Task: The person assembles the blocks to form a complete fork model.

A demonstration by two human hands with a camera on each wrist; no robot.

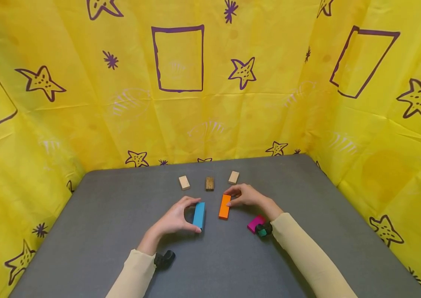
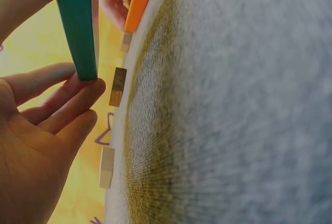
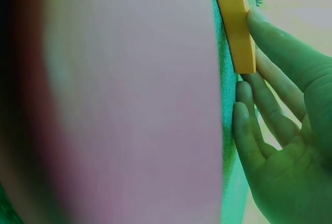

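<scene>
Between thumb and fingertips, my left hand (image 1: 174, 217) grips a blue rectangular block (image 1: 199, 214) by its two ends. In the left wrist view this block (image 2: 79, 29) looks teal, and its lower edge appears a little off the table. My right hand (image 1: 248, 195) pinches an orange block (image 1: 224, 209), thumb at its right side and fingers by its far end. The right wrist view shows the thumb (image 3: 285, 45) against that block's side. Under the right wrist lies a magenta block (image 1: 253, 224), partly covered by the wrist camera.
Beyond the hands stand two pale wooden blocks, one left (image 1: 184, 183) and one right (image 1: 234, 177), with a dark brown block (image 1: 209, 183) between them. The grey table (image 1: 83, 231) ends at a yellow patterned cloth (image 1: 180, 120). A blurred pink surface (image 3: 135, 105) fills much of the right wrist view.
</scene>
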